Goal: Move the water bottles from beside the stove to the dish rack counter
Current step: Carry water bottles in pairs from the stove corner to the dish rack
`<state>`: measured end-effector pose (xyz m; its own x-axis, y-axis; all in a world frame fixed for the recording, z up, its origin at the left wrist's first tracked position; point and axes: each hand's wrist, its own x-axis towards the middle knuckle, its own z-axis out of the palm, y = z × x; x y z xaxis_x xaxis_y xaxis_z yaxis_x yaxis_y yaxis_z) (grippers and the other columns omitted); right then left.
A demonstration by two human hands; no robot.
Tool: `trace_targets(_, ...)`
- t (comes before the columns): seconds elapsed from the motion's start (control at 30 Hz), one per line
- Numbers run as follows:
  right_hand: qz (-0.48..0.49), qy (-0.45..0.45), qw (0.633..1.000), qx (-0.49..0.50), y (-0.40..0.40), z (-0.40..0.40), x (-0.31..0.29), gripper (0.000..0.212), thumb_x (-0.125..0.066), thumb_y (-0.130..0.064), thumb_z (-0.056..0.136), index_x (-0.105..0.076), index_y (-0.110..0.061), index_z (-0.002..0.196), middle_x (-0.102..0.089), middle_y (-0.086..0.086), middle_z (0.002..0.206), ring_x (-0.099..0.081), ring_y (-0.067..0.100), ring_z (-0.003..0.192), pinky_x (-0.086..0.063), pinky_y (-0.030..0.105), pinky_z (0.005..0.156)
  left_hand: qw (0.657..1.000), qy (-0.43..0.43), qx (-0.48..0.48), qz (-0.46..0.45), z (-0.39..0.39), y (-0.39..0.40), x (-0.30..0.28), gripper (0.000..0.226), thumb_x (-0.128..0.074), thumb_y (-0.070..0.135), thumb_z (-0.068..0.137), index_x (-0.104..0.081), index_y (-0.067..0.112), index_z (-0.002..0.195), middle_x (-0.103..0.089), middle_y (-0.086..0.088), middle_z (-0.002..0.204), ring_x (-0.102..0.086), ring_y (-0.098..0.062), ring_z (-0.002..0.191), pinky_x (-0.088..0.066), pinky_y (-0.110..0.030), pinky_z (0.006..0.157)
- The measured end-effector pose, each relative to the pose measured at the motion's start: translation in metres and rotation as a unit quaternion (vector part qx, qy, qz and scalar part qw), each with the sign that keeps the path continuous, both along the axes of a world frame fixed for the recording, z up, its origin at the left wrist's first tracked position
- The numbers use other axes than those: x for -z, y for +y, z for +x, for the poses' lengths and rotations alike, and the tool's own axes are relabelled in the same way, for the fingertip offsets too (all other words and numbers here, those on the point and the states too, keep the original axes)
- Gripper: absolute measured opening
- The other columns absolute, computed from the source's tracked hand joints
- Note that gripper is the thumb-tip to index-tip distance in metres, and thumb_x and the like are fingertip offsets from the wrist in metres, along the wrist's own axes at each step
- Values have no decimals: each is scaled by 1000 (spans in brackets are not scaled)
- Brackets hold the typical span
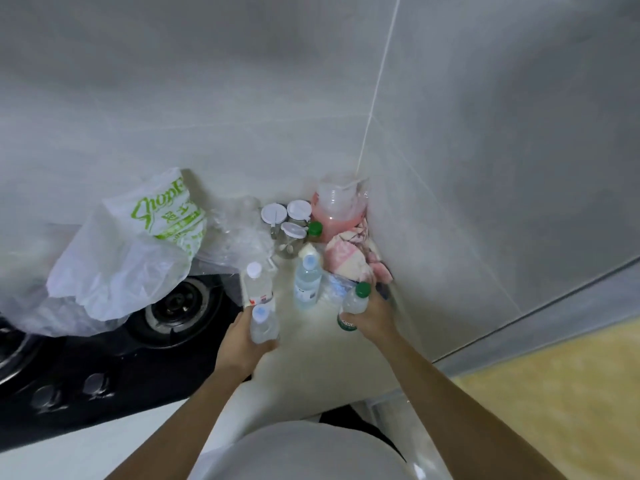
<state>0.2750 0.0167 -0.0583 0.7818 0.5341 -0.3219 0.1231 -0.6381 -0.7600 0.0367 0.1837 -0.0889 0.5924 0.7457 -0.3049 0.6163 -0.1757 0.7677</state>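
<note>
My left hand (242,344) grips a clear water bottle with a pale blue cap (262,323) just right of the black stove (114,355). My right hand (372,315) grips a green-capped bottle (356,301) near the corner wall. Two more bottles stand upright on the white counter (311,355) between my hands: a white-capped one with a red label (257,284) and a blue-capped one (307,280). The dish rack counter is not in view.
A white shopping bag with green print (131,258) lies over the stove's back. In the corner stand white-lidded jars (287,216), a pink jug (337,207), a small green-capped bottle (314,230) and a pink-white cloth (349,258). Tiled walls close off back and right.
</note>
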Motion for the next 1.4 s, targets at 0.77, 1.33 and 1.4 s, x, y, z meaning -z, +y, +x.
trace_targets(0.77,202,36,905,-373,38,-159,-87,49,-88,-51,60,-64,-38,102,-75,-14,92,-71,9,83,-59,35,74,892,-187,-402,90,-182,-129,-147,41,-87,50,67,-70,50,104,-78,24,104,-74,2,96,-56,-15,72)
trace_targets(1.33,303,216,704,-605,53,-634,-190,43,-88,-34,74,-68,-27,111,-77,-1,109,-74,15,103,-59,24,79,755,-227,-574,220,-605,-248,-232,44,-90,38,74,-72,33,114,-80,8,109,-77,-13,99,-63,-26,81)
trace_targets(1.4,293,236,683,-626,49,-689,-193,43,-88,-28,75,-68,-20,113,-78,-1,109,-74,14,102,-59,24,81,726,-232,-603,234,-651,-262,-237,47,-89,44,72,-72,32,114,-79,8,110,-76,-13,102,-61,-29,85)
